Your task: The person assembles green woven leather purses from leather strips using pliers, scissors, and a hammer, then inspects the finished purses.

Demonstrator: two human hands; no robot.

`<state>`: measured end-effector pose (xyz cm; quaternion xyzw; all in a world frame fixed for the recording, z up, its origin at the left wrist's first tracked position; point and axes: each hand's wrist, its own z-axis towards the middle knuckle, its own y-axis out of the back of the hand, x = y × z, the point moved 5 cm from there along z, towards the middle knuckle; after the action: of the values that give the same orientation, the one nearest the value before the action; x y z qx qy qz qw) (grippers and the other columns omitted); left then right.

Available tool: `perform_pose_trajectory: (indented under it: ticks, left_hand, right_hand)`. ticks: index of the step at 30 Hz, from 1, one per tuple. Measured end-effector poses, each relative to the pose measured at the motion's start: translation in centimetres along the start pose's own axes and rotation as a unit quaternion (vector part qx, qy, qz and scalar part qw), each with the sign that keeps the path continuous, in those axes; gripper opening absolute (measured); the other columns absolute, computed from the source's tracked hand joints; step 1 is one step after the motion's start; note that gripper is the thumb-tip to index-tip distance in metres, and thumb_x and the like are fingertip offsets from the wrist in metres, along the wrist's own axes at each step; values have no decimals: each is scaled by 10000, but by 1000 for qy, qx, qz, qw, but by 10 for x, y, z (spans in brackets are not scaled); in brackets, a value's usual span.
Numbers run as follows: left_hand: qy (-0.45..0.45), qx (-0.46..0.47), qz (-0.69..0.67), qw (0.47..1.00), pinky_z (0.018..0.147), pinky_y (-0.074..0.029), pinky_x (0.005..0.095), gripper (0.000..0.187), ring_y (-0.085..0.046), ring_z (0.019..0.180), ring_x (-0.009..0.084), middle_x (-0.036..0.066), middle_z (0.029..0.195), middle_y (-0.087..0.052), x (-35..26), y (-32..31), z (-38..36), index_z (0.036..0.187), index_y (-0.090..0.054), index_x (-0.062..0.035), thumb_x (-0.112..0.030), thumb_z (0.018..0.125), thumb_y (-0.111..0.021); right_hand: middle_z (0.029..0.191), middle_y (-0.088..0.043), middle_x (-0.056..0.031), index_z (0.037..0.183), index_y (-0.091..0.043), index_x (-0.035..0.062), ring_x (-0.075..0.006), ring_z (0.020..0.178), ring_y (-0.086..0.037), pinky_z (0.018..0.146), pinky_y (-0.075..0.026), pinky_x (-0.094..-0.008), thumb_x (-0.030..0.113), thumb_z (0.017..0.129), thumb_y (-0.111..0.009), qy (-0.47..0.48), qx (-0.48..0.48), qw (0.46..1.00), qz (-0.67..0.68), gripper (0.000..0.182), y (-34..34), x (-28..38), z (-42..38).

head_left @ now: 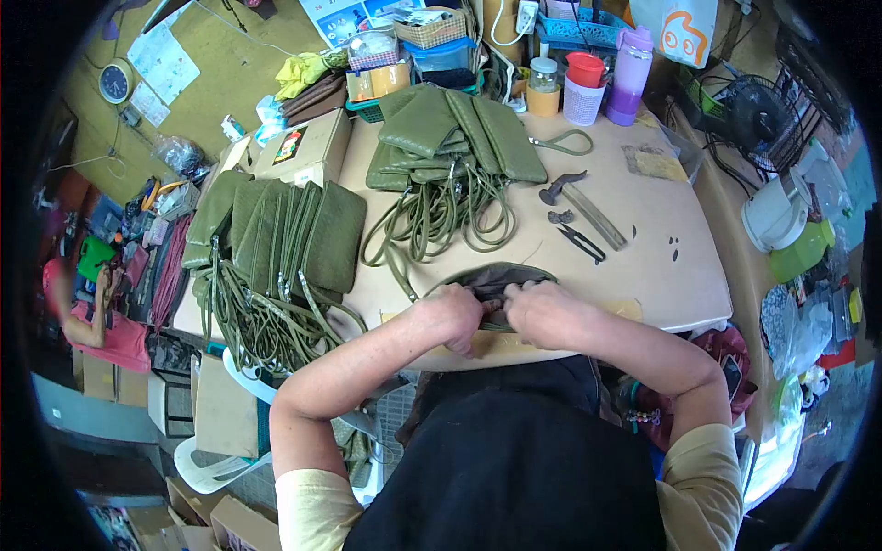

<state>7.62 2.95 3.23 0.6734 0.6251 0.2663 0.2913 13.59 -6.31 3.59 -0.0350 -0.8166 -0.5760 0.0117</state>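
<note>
A green pouch [524, 273] with a dark lining lies open at the table's near edge, between my two hands. My left hand [452, 317] is closed on the pouch's left side, its thumb at the opening. On the right side, my right hand [544, 314] has its fingers bent together at the pouch's rim. The fingertips of both hands are partly hidden in the opening. Beyond them is a pile of green pouches [501, 138] with looped straps [427, 220]. Another row of green pouches [333, 241] with straps lies to the left.
A hammer [595, 216] and black snips [582, 244] lie right of the pouch. Boxes [317, 147], a purple bottle [628, 78] and jars [543, 89] line the back. Another person [101, 321] is at the far left.
</note>
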Motion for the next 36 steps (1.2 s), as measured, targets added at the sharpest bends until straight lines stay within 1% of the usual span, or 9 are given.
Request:
perform_pose_trajectory:
  ticks: [3,6,9,13,17,19,27,34,36]
  left_hand:
    - [-42,28,-17,999,941,-465,411,725,-594,1070,335,189,1103,-640,11,6,7,1313,-512,-90,-471,731,-718]
    - [-26,20,-23,999,948,-462,411,716,-582,1106,329,191,1148,-630,20,6,15,1276,-544,-74,-472,712,-735]
    - [-19,78,-5,997,952,-458,415,715,-574,1126,337,187,1182,-621,14,14,10,1268,-550,-60,-460,708,-744]
    - [-18,-7,-38,999,926,-471,422,649,-597,1079,331,171,1136,-639,8,38,-2,1204,-591,-55,-452,716,-750]
    - [-43,-200,-105,973,827,-498,432,532,-633,985,330,168,1041,-663,-7,64,-31,1083,-633,-34,-420,737,-752]
    - [-84,-327,-312,888,729,-514,406,420,-663,814,327,199,863,-668,-14,77,-47,975,-643,8,-307,736,-784]
    - [-58,-443,-559,699,585,-460,230,258,-551,652,41,8,712,-646,-5,52,-60,872,-666,20,-207,802,-767]
    - [-103,-555,-245,788,564,-450,261,115,-539,602,88,44,704,-600,-14,76,-101,893,-665,23,-66,828,-700]
    - [-102,-523,-310,787,555,-452,256,122,-542,597,91,47,720,-606,-12,72,-97,902,-669,28,-58,822,-701]
  right_hand:
    - [1091,-578,-146,1108,-590,47,-327,1047,-578,865,-485,-395,208,713,-773,99,-182,973,100,464,27,9,-25]
    - [1149,-582,-160,1139,-570,34,-322,1086,-575,909,-469,-394,150,692,-785,0,-350,928,129,509,64,-34,-74]
    - [1250,-557,-159,1242,-528,45,-300,1115,-571,949,-455,-405,113,712,-784,-55,-288,865,408,593,-5,-81,-59]
    - [1041,-674,-150,1113,-612,13,-252,920,-656,804,-509,-375,142,748,-778,-94,-278,753,589,421,-65,-77,-13]
    - [893,-682,-137,1006,-637,7,-273,825,-661,722,-512,-369,148,739,-777,-132,-323,760,548,333,-34,-51,-28]
    - [845,-650,-136,970,-626,17,-317,785,-634,686,-495,-398,143,712,-783,-146,-389,812,409,328,-8,-41,-39]
    - [816,-627,-73,939,-636,58,-256,740,-609,683,-457,-361,138,632,-788,-83,-546,812,188,351,43,-12,-68]
    - [825,-575,-26,928,-639,71,-191,763,-561,697,-414,-339,159,639,-727,-76,-539,839,10,314,63,7,-79]
    - [818,-566,-26,920,-638,75,-193,766,-556,697,-412,-342,155,655,-700,-74,-534,843,-6,284,62,8,-79]
